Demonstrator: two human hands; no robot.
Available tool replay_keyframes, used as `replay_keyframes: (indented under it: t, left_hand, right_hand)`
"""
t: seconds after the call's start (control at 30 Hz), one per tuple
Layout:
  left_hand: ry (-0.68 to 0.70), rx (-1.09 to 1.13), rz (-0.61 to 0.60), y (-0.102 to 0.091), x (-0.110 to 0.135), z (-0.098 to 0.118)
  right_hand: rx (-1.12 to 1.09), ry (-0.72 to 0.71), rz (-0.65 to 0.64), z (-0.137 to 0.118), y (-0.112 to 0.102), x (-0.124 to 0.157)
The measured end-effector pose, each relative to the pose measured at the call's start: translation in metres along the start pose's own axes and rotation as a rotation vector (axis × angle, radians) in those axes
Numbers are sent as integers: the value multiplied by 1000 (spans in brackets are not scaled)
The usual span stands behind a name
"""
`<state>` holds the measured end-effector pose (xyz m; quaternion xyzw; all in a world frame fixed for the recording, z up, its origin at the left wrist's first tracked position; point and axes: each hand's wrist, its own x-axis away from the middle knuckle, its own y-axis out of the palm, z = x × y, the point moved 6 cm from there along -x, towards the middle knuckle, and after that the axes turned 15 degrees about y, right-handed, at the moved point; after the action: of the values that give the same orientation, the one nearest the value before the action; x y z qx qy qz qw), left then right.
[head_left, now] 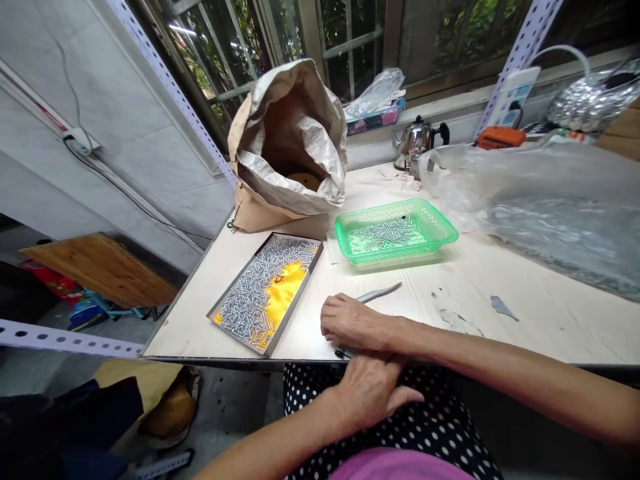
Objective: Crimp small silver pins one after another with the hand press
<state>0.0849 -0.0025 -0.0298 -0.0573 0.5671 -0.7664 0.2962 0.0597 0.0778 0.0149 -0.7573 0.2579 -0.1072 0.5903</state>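
My right hand [357, 323] rests on the table near its front edge, fingers curled under; what they hold, if anything, is hidden. Behind it lies a slim grey pointed tool [383, 292], partly covered by the hand. A small black piece [341, 352] shows just below the fingers. My left hand [373, 390] is at the table edge over my lap, its thumb stretched out and its fingers tucked out of sight beneath my right wrist. To the left, a shallow metal tray [296, 305] with a yellow bottom bears many small silver metal pins [250, 293].
A green plastic basket [445, 235] with more pins stands behind my hands. Further back are a large open paper sack [287, 147], a steel kettle [417, 141] and an orange box [500, 137]. Clear plastic bags [565, 200] cover the right side. A grey scrap [503, 307] lies nearby.
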Motion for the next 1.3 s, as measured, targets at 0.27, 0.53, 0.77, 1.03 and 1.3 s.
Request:
replay_keyframes:
  t: [0.27, 0.53, 0.77, 1.03, 1.3]
  left_hand:
    - [-324, -322, 344, -114, 34, -106]
    - [-765, -294, 152, -140, 50, -237]
    - [-779, -223, 179, -136, 43, -248]
    - [-816, 117, 312, -137, 45, -188]
    - [-937, 706, 212, -63, 44, -97]
  right_hand:
    - [-134, 475, 657, 116, -132, 14]
    - [-28, 541, 405, 106, -92, 57]
    - [-279, 548, -49, 50, 9, 97]
    - [-109, 574, -82, 56, 10, 99]
    - [66, 554, -42, 58, 12, 101]
